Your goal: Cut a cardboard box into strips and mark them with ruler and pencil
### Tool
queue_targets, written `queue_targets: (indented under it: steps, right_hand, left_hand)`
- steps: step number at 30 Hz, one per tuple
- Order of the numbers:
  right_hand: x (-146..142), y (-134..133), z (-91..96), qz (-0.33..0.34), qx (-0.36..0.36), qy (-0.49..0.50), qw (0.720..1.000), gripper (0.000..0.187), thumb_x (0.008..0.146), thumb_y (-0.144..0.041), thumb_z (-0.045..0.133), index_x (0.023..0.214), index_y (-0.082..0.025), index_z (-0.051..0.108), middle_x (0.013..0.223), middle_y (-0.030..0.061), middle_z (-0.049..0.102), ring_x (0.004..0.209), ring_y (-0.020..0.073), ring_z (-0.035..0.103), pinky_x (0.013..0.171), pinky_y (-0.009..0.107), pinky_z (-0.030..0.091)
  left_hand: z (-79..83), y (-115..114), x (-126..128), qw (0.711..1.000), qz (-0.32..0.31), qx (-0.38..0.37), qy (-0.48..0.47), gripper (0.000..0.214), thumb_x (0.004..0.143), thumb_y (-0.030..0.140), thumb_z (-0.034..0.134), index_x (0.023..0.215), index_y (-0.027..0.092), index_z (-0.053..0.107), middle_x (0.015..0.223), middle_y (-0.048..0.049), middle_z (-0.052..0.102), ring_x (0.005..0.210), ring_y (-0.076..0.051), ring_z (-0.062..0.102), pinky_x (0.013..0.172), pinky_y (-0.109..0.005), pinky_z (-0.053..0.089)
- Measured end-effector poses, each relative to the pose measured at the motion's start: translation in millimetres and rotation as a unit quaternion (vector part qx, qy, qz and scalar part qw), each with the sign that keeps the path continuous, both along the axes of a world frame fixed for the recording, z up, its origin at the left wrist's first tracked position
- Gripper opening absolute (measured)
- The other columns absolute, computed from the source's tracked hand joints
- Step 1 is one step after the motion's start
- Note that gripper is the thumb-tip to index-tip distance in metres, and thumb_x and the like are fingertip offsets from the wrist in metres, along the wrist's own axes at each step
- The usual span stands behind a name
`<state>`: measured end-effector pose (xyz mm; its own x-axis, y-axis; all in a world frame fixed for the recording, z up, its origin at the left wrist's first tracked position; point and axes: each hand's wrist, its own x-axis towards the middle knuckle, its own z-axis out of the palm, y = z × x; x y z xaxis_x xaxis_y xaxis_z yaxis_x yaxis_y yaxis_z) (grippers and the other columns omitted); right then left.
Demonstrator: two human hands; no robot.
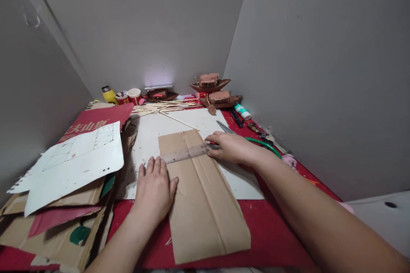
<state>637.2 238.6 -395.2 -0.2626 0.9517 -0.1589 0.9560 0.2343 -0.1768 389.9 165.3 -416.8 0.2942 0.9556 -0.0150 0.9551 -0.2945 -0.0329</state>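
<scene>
A brown cardboard sheet (205,204) lies lengthwise on a white board (150,136) in front of me. Across its upper part rests a clear plastic ruler (185,153). My left hand (155,187) lies flat, fingers stretched out, on the sheet's left edge just below the ruler's left end. My right hand (232,147) is closed in a pinch at the ruler's right end, gripping a thin pen or knife with a red part (209,142); I cannot make out which.
A pile of cardboard and a white drawn sheet (77,162) sits at the left. Thin wooden sticks (163,108), cups (130,96), a yellow bottle (109,94) and model boats (214,89) stand at the back. Scissors (226,127), a glue tube (241,111) and green-handled pliers (264,143) lie at the right by the wall.
</scene>
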Motion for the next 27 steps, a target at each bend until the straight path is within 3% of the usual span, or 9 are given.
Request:
queue_targets:
  steps: [5, 10, 15, 21, 27]
  right_hand:
    - [1.2, 1.5, -1.1, 0.043, 0.024, 0.031, 0.998, 0.025, 0.080, -0.031, 0.065, 0.101, -0.018, 0.065, 0.106, 0.0095, 0.064, 0.097, 0.0262, 0.060, 0.074, 0.030, 0.040]
    - [-7.4, -3.0, -2.5, 0.104, 0.054, 0.093, 0.989, 0.008, 0.081, -0.017, 0.058, 0.085, -0.018, 0.064, 0.091, 0.0057, 0.064, 0.084, 0.0194, 0.059, 0.072, 0.027, 0.039]
    - [-17.4, -7.1, -3.4, 0.114, 0.115, 0.141, 0.977, 0.012, 0.080, -0.012, 0.054, 0.080, -0.018, 0.065, 0.089, 0.0043, 0.062, 0.077, 0.0163, 0.057, 0.069, 0.025, 0.038]
    - [-30.8, -10.2, -15.7, 0.156, 0.069, 0.160, 0.972, 0.015, 0.082, -0.012, 0.055, 0.086, -0.019, 0.068, 0.091, 0.0049, 0.065, 0.082, 0.0171, 0.060, 0.073, 0.025, 0.041]
    - [-28.5, -10.5, -12.3, 0.144, 0.007, 0.177, 0.974, 0.014, 0.082, -0.017, 0.056, 0.085, -0.019, 0.070, 0.083, 0.0043, 0.069, 0.078, 0.0181, 0.061, 0.071, 0.026, 0.042]
  left_hand:
    - [-1.2, -0.1, 0.5, 1.000, 0.018, 0.024, 0.006, 0.064, 0.094, 0.043, 0.043, 0.142, 0.002, 0.043, 0.148, -0.0248, 0.039, 0.140, -0.037, 0.033, 0.113, -0.056, 0.026]
    - [-2.6, 8.4, -4.8, 0.995, 0.025, 0.085, -0.036, 0.060, 0.093, 0.039, 0.045, 0.146, 0.011, 0.039, 0.153, -0.0191, 0.034, 0.140, -0.034, 0.033, 0.113, -0.052, 0.028]
    - [-5.1, 11.8, -10.9, 0.995, 0.019, 0.089, -0.042, 0.054, 0.094, 0.033, 0.045, 0.143, 0.013, 0.043, 0.146, -0.0165, 0.047, 0.136, -0.033, 0.039, 0.112, -0.053, 0.029]
    - [-6.8, 12.9, -14.1, 0.998, -0.010, 0.062, -0.032, 0.041, 0.096, 0.022, 0.039, 0.134, 0.017, 0.053, 0.122, -0.0121, 0.066, 0.113, -0.028, 0.059, 0.104, -0.047, 0.038]
    - [2.5, 16.1, -15.4, 0.998, -0.006, 0.038, -0.044, 0.031, 0.094, 0.018, 0.040, 0.107, 0.022, 0.068, 0.093, -0.0076, 0.069, 0.090, -0.026, 0.063, 0.079, -0.038, 0.047]
